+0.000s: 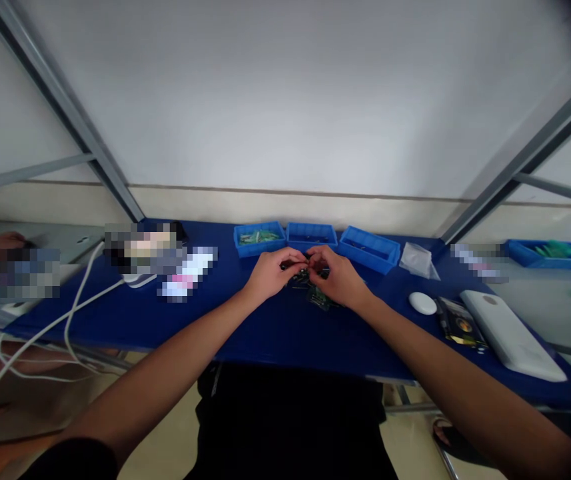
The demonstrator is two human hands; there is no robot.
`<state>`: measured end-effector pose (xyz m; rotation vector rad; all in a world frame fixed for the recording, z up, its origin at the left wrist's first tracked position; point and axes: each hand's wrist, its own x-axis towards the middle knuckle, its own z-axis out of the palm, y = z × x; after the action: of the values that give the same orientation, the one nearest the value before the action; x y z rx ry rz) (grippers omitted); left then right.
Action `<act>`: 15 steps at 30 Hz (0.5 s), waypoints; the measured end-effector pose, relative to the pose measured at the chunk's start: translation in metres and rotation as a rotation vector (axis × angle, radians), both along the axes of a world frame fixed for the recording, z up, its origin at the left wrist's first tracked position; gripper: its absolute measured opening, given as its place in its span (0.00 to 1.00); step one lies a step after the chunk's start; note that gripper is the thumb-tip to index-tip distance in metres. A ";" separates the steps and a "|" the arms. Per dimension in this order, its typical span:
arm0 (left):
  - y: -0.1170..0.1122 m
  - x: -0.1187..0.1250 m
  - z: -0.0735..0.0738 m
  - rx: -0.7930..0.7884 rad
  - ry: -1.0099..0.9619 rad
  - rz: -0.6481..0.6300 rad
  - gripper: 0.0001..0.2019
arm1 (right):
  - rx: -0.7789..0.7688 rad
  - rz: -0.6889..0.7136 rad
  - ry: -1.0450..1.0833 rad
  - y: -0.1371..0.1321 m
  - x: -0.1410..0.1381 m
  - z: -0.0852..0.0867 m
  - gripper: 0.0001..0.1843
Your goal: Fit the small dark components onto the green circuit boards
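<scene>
Both my hands meet over the middle of a blue table [275, 327]. My left hand [271, 272] pinches a small dark part at its fingertips. My right hand [336, 275] is closed too, its fingers touching the same small part, which is too small to name. Beneath and between the hands lies a little heap of green circuit boards [321, 298] with dark components. Three blue plastic bins stand just beyond the hands: the left bin [259, 238] holds greenish pieces, the middle bin [312, 235] and the right bin [369, 248] look nearly bare inside.
White cables [72, 313] trail off the table's left edge. To the right lie a clear plastic bag [418, 260], a white round puck [422, 303], a dark packet [461, 324] and a long white device [512, 335]. Another blue bin [555, 255] stands far right. Metal frame struts rise at both sides.
</scene>
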<state>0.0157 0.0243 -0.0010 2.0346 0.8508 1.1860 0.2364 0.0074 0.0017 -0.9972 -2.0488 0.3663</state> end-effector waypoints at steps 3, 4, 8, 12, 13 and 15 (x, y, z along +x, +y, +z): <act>0.000 0.000 0.000 -0.009 -0.035 0.009 0.13 | 0.022 0.018 0.028 0.003 0.001 -0.004 0.19; -0.001 0.000 0.000 -0.010 -0.040 0.006 0.13 | 0.027 0.019 0.037 0.003 0.001 -0.005 0.18; -0.001 0.002 0.000 0.002 -0.052 0.007 0.12 | 0.046 0.020 0.072 0.001 0.000 0.001 0.20; -0.002 0.003 0.002 -0.001 -0.089 0.024 0.12 | 0.136 -0.002 0.065 -0.003 0.001 0.011 0.20; -0.003 0.003 0.003 -0.001 -0.080 0.030 0.11 | 0.154 -0.015 0.066 -0.004 0.001 0.012 0.19; -0.004 0.002 0.003 -0.020 -0.065 0.011 0.11 | 0.171 -0.051 0.082 -0.004 0.002 0.013 0.16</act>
<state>0.0181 0.0204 0.0019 1.9665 0.8406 1.2382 0.2380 0.0030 0.0145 -0.9136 -1.9416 0.1977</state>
